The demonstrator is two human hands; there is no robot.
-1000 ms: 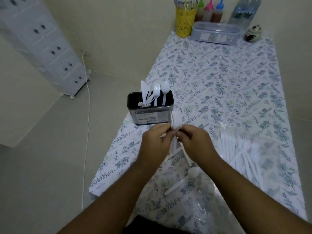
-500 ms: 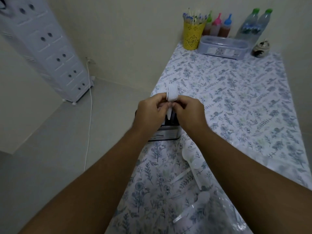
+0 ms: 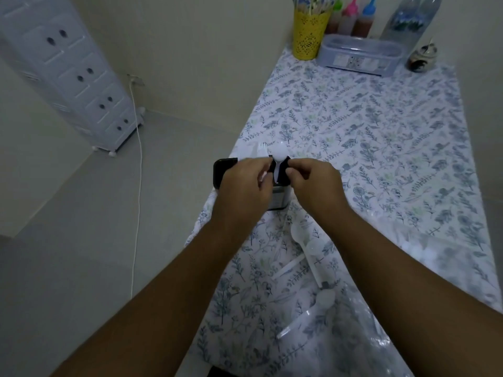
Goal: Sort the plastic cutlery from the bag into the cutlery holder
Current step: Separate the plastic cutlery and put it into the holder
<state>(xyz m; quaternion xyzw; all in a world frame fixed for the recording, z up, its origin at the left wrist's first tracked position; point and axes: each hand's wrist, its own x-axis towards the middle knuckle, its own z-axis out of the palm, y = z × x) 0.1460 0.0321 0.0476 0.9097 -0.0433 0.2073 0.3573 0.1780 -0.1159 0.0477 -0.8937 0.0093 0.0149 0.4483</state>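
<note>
The dark cutlery holder [image 3: 225,170] stands at the table's left edge, mostly hidden behind both hands. A white spoon [image 3: 279,163] stands upright in it, and a white fork [image 3: 262,147] pokes up behind. My left hand [image 3: 245,183] hovers over the holder and pinches a white plastic piece under its fingertips. My right hand [image 3: 313,183] is just right of the spoon, fingers curled, with nothing visible in it. Loose white spoons [image 3: 300,236] lie near the clear plastic bag [image 3: 367,338] at the front.
At the far end stand a yellow cup [image 3: 310,31], sauce bottles [image 3: 351,17], a grey lidded box [image 3: 359,54], water bottles [image 3: 408,23] and a small pot [image 3: 422,57]. A white drawer unit [image 3: 68,72] and a cable [image 3: 137,186] are on the floor to the left.
Both hands carried a bunch of white cutlery up from the table to the holder. They have now parted slightly, and a spoon stands in the holder between them.
</note>
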